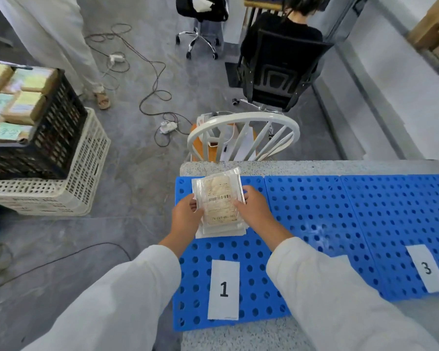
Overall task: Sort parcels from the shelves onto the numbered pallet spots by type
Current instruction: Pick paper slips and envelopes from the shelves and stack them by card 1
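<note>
Flat clear-plastic parcel with barcode label (219,198) held over small stack on blue perforated pallet (314,211), above paper "1" sign (223,289); left hand (186,219) and right hand (255,207) pinched on side edges; judged light, floppy, slippery; best gripped at both edges.

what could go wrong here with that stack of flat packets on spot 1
1. The flat packets lie fanned and uneven, gripped only at the sides by the left hand and right hand; the slick bags may slide apart on release.
2. The pile sits near the far left corner of the blue pallet, so a slipping packet might drop to the floor.
3. Spreading toward the neighbouring panel would blur the sorting.
</note>
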{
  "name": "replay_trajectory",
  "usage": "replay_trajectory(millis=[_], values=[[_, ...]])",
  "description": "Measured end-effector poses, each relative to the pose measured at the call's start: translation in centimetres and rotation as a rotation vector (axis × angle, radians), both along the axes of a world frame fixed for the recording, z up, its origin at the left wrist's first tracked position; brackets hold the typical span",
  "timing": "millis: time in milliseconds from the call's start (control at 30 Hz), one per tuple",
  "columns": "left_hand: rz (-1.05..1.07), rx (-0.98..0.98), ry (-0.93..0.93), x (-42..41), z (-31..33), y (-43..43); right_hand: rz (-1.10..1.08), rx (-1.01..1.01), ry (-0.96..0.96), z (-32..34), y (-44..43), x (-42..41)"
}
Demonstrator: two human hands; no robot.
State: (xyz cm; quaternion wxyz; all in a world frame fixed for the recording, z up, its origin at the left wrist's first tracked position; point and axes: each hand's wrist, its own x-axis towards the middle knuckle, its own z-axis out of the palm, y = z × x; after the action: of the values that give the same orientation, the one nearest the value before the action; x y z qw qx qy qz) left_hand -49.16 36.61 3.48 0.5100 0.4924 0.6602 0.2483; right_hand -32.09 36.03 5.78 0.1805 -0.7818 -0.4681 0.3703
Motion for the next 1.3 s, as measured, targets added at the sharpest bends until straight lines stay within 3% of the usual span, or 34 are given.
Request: replay_trajectory(millis=[333, 533, 667, 1300], values=[[-0.389, 0.297, 0.298, -0.2, 6.5, 1.7, 0.275, 0.032, -0.278, 7.9, -1.3, 4.0], [-0.738, 0.556, 0.560, 3.6, 14.6, 0.3, 0.283, 0.133, -0.410, 14.8, -5.2, 7.4], [-0.852, 0.692, 0.694, 7.4, 20.3, -3.0, 0.244, 0.174, -0.499, 19.4, -10.1, 11.0], [-1.187, 1.267, 0.415, 37.2, 38.8, -32.2, -0.334, 0.223, -0.742, 35.7, -48.8, 32.2]])
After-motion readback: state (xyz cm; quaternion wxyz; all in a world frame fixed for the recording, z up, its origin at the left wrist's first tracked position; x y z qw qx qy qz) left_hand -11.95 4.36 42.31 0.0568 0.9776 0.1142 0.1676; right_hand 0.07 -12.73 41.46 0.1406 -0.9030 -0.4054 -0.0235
